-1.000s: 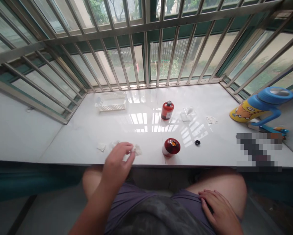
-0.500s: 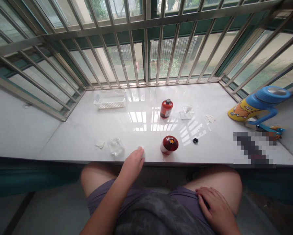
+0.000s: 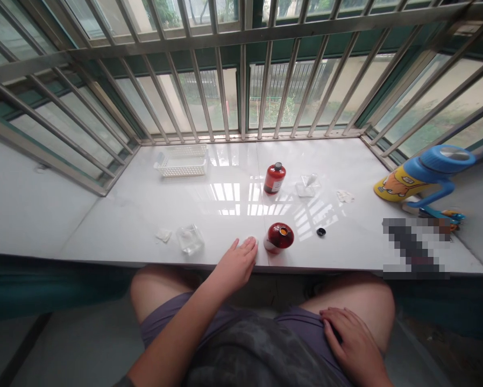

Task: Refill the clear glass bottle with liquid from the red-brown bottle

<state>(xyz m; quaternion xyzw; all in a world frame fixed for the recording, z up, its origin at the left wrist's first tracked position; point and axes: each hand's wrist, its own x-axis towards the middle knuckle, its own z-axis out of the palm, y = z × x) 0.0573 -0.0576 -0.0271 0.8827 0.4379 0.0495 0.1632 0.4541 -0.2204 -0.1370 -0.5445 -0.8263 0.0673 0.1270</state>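
Note:
My left hand [image 3: 236, 264] rests on the front edge of the white sill [image 3: 144, 215], fingers together over a small white wad [image 3: 250, 239] at their tips. Just right of it stands an open red bottle [image 3: 279, 237], and its small black cap [image 3: 321, 231] lies further right. A second red bottle [image 3: 274, 178], capped, stands farther back. My right hand [image 3: 354, 344] lies flat on my right thigh, holding nothing.
A crumpled clear wrapper [image 3: 190, 239] and a white scrap [image 3: 163, 235] lie left of my hand. A white slotted basket [image 3: 182, 164] sits at the back left. A clear small dish [image 3: 306, 188], another white wad [image 3: 345, 196] and a blue-and-yellow jug [image 3: 423, 177] lie right. Window bars close off the far side.
My left hand has moved right along the sill's front edge with the white wad, from beside the clear wrapper to beside the open bottle. My right hand stayed on my thigh.

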